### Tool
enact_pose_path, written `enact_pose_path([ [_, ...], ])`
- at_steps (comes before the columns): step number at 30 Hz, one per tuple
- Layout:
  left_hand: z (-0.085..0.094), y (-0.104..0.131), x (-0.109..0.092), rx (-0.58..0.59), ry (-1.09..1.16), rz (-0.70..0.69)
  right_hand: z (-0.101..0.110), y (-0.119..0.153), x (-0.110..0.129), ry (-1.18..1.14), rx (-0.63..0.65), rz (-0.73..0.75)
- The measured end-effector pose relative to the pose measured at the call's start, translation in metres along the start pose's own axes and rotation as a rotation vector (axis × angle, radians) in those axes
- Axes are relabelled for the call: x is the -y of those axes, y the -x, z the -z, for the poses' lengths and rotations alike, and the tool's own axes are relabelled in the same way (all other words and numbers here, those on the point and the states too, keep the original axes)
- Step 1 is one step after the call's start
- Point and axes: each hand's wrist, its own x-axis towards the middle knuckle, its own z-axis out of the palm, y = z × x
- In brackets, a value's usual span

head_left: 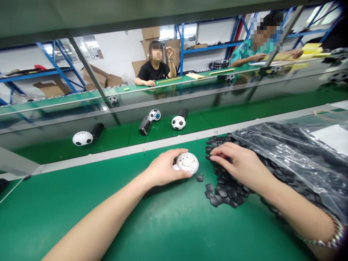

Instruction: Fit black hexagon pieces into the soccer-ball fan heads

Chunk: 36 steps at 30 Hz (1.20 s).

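My left hand [165,167] grips a round white plastic shell [188,163] with a cut-out lattice face, holding it just above or on the green bench. Thumb and fingers wrap its left side. One loose black pentagon piece [199,178] lies just right of the shell. My right hand [239,161] is over a heap of black pentagon pieces [224,190], its thumb and fingertips pinched together at the heap's left edge. A small dark piece seems to be between those fingertips. The heap runs on beneath my right forearm.
A clear plastic bag [293,156] holding more black pieces lies at the right. Beyond a metal rail [130,148], a green conveyor [130,132] carries football-patterned units [83,138] with black handles. Two people sit at the far bench [127,89]. A metal beam crosses overhead.
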Motion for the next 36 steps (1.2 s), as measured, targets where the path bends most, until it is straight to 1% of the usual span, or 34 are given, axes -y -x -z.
enact_pose_path([
  [1, 0.001, 0.001, 0.0, 0.018, -0.033, -0.009, 0.003, -0.002, -0.005, 0.037, 0.036, -0.052],
  [3, 0.002, 0.002, -0.001, 0.052, -0.136, -0.021, 0.009, -0.004, -0.012, 0.059, 0.15, -0.131],
  [5, 0.001, 0.004, -0.004, 0.071, -0.256, -0.022, 0.011, -0.004, -0.011, 0.032, 0.25, -0.163],
  [6, 0.0, 0.005, -0.005, 0.073, -0.309, -0.017, 0.011, -0.003, -0.009, 0.011, 0.286, -0.155],
  [8, -0.003, 0.005, -0.007, 0.065, -0.381, -0.006, 0.007, -0.002, 0.0, -0.039, 0.342, -0.093],
  [10, -0.005, 0.005, -0.008, 0.063, -0.408, -0.008, 0.001, 0.001, 0.01, -0.068, 0.386, 0.015],
  [12, -0.005, 0.005, -0.007, 0.066, -0.403, -0.016, -0.007, 0.005, 0.021, -0.037, 0.41, 0.123],
  [15, -0.005, 0.004, -0.005, 0.068, -0.362, -0.028, -0.019, 0.01, 0.033, 0.128, 0.392, 0.207],
  [19, -0.003, 0.003, -0.003, 0.05, -0.317, -0.031, -0.032, 0.015, 0.041, 0.364, 0.295, 0.305],
  [21, -0.001, 0.003, -0.001, 0.039, -0.303, -0.018, -0.034, 0.015, 0.04, 0.429, 0.265, 0.315],
  [22, 0.001, 0.004, 0.0, 0.038, -0.299, -0.018, -0.034, 0.015, 0.038, 0.436, 0.263, 0.298],
  [23, 0.002, 0.004, 0.001, 0.042, -0.299, -0.025, -0.034, 0.014, 0.035, 0.415, 0.266, 0.266],
  [25, 0.005, 0.005, 0.004, 0.051, -0.308, -0.047, -0.031, 0.012, 0.029, 0.279, 0.27, 0.174],
  [27, 0.007, 0.007, 0.006, 0.05, -0.318, -0.065, -0.026, 0.011, 0.023, 0.086, 0.227, 0.079],
  [29, 0.006, 0.007, 0.006, 0.033, -0.323, -0.076, -0.021, 0.009, 0.021, -0.065, 0.177, 0.028],
  [32, 0.003, 0.007, 0.003, -0.01, -0.31, -0.052, -0.013, 0.008, 0.026, -0.184, 0.141, -0.01],
  [36, -0.002, 0.007, -0.004, -0.041, -0.259, 0.04, -0.01, 0.01, 0.037, -0.361, 0.125, -0.131],
])
